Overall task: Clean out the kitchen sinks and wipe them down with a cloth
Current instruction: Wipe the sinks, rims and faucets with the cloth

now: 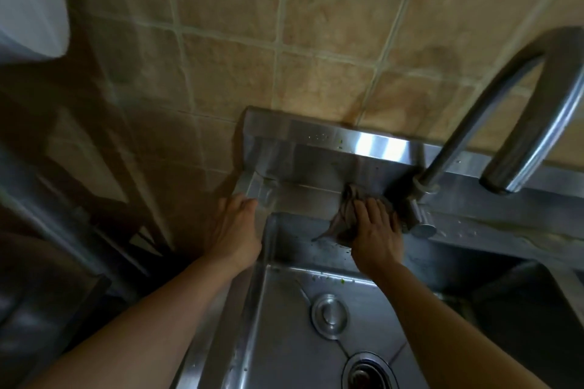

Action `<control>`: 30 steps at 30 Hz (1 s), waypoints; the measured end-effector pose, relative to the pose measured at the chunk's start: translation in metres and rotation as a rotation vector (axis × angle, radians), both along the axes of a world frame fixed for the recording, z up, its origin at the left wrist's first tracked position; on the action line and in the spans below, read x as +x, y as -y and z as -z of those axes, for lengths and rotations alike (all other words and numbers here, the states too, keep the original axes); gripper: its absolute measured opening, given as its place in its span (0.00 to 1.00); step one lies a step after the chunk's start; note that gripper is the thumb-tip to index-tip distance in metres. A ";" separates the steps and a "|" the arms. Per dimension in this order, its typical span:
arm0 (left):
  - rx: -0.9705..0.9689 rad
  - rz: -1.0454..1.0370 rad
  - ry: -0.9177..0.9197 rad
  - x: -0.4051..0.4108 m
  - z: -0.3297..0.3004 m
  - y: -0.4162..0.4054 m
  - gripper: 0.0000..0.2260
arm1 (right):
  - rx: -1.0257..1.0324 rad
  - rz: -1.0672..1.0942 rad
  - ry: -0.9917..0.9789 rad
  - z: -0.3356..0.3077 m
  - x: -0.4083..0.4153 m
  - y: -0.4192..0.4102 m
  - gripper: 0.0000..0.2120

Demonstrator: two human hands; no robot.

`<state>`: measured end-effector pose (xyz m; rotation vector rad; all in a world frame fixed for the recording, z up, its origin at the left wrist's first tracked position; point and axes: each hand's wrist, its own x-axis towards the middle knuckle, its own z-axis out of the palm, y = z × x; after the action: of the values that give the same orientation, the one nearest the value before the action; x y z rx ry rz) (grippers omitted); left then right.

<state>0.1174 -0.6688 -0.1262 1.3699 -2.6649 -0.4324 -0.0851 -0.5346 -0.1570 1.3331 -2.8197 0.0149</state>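
We have the crumpled grey-brown cloth (347, 218) under our right hand (376, 230), fingers spread flat and pressing it against the back ledge of the stainless-steel left sink basin (284, 325), just beside the base of the curved steel tap (474, 123). Our left hand (232, 230) rests spread on the sink's far-left corner rim, holding nothing and seemingly steadying us.

The cloth looks soft, limp and probably damp, so we judge it light and easy to bunch; it should follow corners well but can slide on wet steel. A flat palm over its middle suits broad strokes, while pinching a folded edge would serve the seam under the raised back lip (347, 139).

Small green scraps (319, 276) lie along the basin's far edge, and a few cling to the back lip. A round steel plug (330, 316) sits on the basin floor, near the open drain (368, 373). The tap's base and valve (417, 215) crowd the cloth's right side and would block a sweep toward the second basin (521, 309). The tan tiled wall (284, 25) stands behind.
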 end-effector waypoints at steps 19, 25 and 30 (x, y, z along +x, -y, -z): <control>-0.008 0.033 0.012 -0.009 -0.005 0.022 0.25 | -0.754 -0.195 -0.053 -0.082 0.055 0.107 0.11; -0.058 0.027 0.019 -0.006 -0.003 0.017 0.21 | -0.545 -0.196 -0.205 -0.061 0.029 0.093 0.10; -0.061 0.027 0.015 -0.006 -0.003 0.017 0.25 | -0.542 -0.014 -0.253 -0.047 -0.007 0.058 0.14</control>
<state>0.1118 -0.6854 -0.1236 1.3266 -2.6877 -0.3423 -0.0919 -0.5930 -0.1103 1.1290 -2.3519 0.5275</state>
